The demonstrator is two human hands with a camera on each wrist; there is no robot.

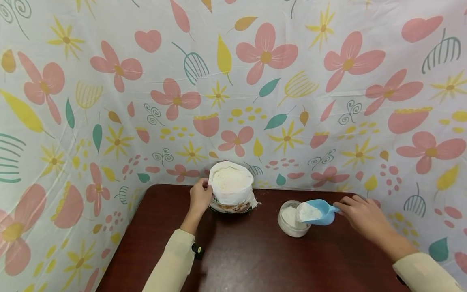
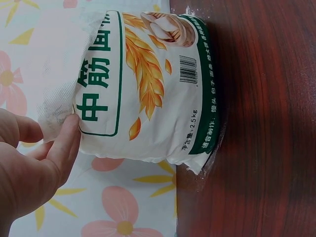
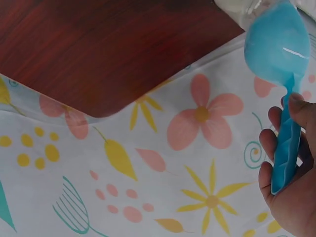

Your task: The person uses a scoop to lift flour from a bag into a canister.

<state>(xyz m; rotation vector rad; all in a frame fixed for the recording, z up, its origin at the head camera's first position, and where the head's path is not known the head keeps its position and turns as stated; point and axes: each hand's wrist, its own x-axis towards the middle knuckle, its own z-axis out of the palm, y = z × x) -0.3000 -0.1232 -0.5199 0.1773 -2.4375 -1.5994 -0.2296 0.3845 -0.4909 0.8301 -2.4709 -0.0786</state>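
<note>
— Positions?
— Table: flour bag at twelve o'clock, rim pinched by the left hand. Jar at four from the bag. Scoop at the jar's three, handle clamped in the right hand.
— Step?
— Judged: filling the jar. Flour lies heaped at the scoop's lip; next calls for a steady tilt.

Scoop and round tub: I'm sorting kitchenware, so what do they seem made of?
Scoop: probably plastic, smooth and glossy, from its even blue colour, bright highlight and ridged, moulded-looking handle. Round tub: clear, shiny plastic or glass, I can't tell which; white powder shows through its wall.
</note>
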